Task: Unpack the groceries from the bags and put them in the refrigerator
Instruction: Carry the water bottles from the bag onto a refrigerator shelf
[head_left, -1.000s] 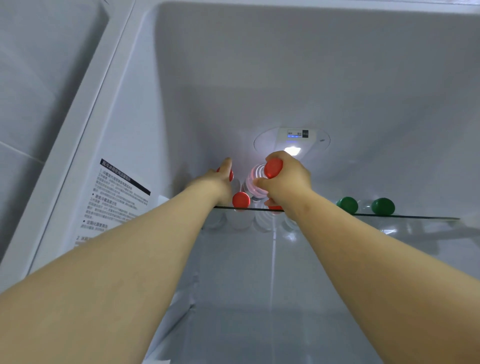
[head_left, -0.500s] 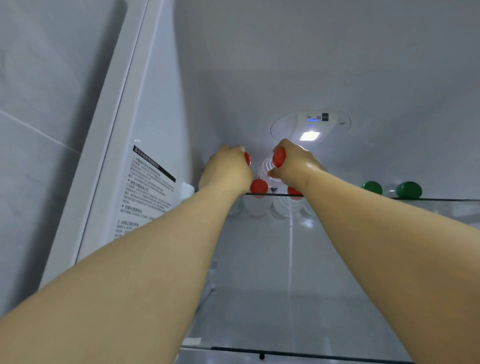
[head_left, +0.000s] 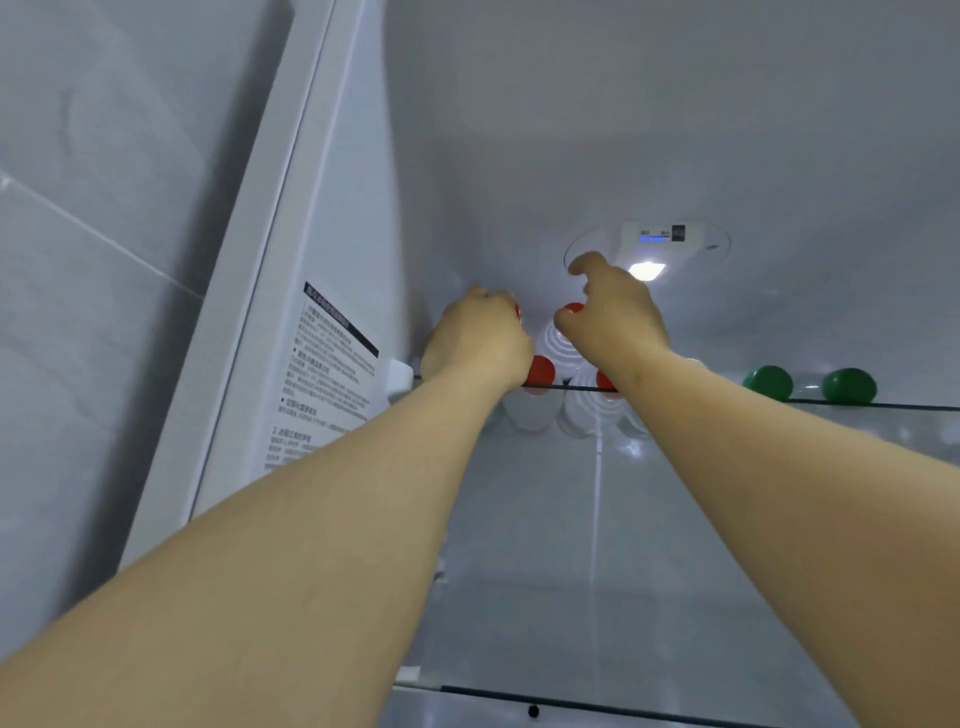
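Up in the white refrigerator (head_left: 675, 130), a clear glass shelf (head_left: 883, 406) carries clear plastic bottles with red caps (head_left: 540, 371) on the left and two green-capped bottles (head_left: 768, 382) well to the right. The left hand (head_left: 478, 343) wraps a red-capped bottle (head_left: 517, 310) standing on the shelf. The right hand (head_left: 615, 317) curls loosely at another red cap (head_left: 574, 308); I cannot tell whether it grips.

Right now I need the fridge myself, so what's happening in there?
A person reaches both hands onto the refrigerator's upper glass shelf. The left hand grips a red-capped bottle at the back left; the right hand curls its fingers loosely over a second red cap beside it. More red-capped bottles stand in front, two green-capped bottles further right.
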